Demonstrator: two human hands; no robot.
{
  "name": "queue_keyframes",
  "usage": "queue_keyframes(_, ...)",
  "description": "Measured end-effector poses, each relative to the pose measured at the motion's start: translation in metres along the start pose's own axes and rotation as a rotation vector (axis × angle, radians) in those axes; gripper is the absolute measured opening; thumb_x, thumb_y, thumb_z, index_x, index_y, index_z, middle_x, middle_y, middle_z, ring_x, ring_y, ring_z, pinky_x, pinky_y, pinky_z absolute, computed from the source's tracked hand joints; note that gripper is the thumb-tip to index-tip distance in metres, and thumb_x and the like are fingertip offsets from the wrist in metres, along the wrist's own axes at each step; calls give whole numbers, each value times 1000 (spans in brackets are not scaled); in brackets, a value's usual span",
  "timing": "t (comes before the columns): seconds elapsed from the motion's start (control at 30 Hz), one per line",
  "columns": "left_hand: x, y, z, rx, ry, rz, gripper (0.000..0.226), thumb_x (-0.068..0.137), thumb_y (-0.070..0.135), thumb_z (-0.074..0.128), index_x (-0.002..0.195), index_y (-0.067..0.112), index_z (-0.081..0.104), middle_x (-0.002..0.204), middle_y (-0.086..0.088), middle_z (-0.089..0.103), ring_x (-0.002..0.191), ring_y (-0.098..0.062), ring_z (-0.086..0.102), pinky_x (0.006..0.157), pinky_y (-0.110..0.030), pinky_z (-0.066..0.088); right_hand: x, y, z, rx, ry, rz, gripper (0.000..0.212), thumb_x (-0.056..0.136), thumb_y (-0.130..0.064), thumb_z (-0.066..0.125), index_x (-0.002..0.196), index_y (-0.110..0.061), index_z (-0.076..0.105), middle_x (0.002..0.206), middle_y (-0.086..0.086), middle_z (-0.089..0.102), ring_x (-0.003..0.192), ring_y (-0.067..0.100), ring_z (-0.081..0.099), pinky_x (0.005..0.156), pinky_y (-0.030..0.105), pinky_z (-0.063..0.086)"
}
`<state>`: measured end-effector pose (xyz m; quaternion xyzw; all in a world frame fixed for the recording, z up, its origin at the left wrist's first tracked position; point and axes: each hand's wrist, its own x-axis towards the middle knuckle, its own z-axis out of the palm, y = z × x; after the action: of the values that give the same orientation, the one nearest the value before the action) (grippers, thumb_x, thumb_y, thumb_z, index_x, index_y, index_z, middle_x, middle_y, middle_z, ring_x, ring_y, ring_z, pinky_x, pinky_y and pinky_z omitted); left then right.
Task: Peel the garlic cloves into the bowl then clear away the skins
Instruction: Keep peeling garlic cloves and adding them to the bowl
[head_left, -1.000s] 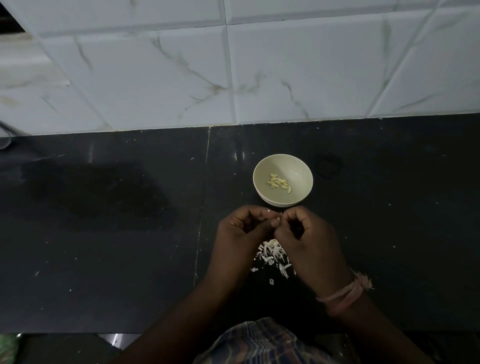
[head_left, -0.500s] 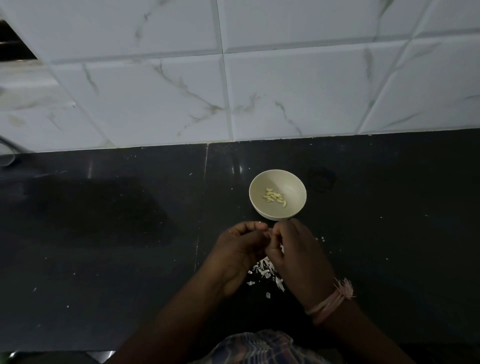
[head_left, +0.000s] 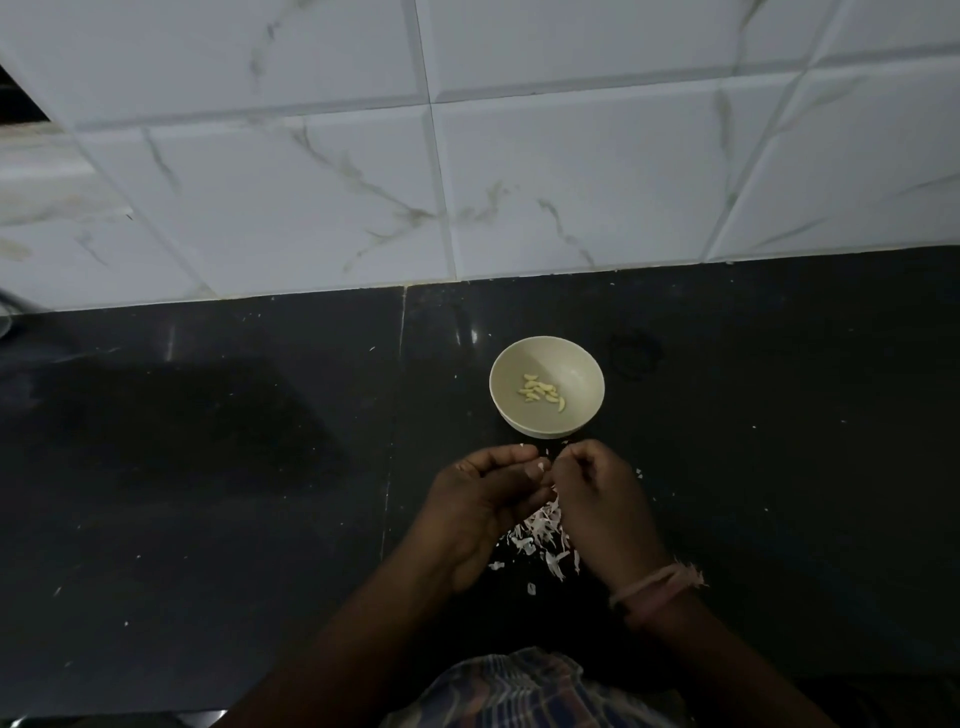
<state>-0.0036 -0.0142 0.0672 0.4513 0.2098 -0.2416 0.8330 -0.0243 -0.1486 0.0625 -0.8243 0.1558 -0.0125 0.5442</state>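
A small pale bowl stands on the black counter and holds several peeled garlic cloves. Just in front of it my left hand and my right hand meet with curled fingers. A small white garlic clove shows at my left fingertips, pinched there; my right hand's fingers are curled close beside it, and what they hold is hidden. A heap of white garlic skins lies on the counter under and between the hands.
A white marbled tile wall rises right behind the counter. Tiny skin flecks are scattered around the hands. A seam runs through the counter left of the bowl. Checked cloth shows at the bottom edge.
The view has tilted up, so the bowl and hands sit lower in frame. The hands stay together over the skins, working the clove; the bowl has not moved.
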Motion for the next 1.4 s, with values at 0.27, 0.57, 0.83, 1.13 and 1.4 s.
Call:
queue_keyframes(0.27,12,0,3,-3,92,10,23,85,-13,67,106,-4,65,94,-18,76,84,-25,76,73,-30,62,12,18,0,-41,108,87,28,97,-9,47,70,-10,56,65,-1,56,62,14,51,65,37,42)
queue_keyframes(0.57,38,-4,18,216,248,170,18,86,-6,74,102,-4,67,83,-14,77,77,-21,74,74,-31,62,20,31,8,-77,76,109,22,97,-10,50,81,-9,64,76,4,64,73,21,61,68,35,46)
queue_keyframes(0.83,71,-6,31,427,439,239,12,82,3,81,88,7,72,82,-14,77,68,-20,73,71,-35,63,23,36,10,-57,64,86,21,98,-10,52,82,-8,66,76,3,64,71,18,60,64,32,44)
queue_keyframes(1.13,62,-12,32,358,423,298,4,91,6,73,95,6,72,87,-15,77,78,-21,75,71,-31,61,18,65,4,-150,-5,85,11,95,-13,61,88,-14,70,81,-5,67,76,9,64,73,28,51)
queue_keyframes(1.4,41,-74,27,331,479,103,23,96,-13,51,105,2,67,86,-19,72,66,-20,66,57,-25,56,23,107,-50,-277,-33,118,5,92,-20,71,91,-15,72,86,-1,72,82,15,67,81,33,53)
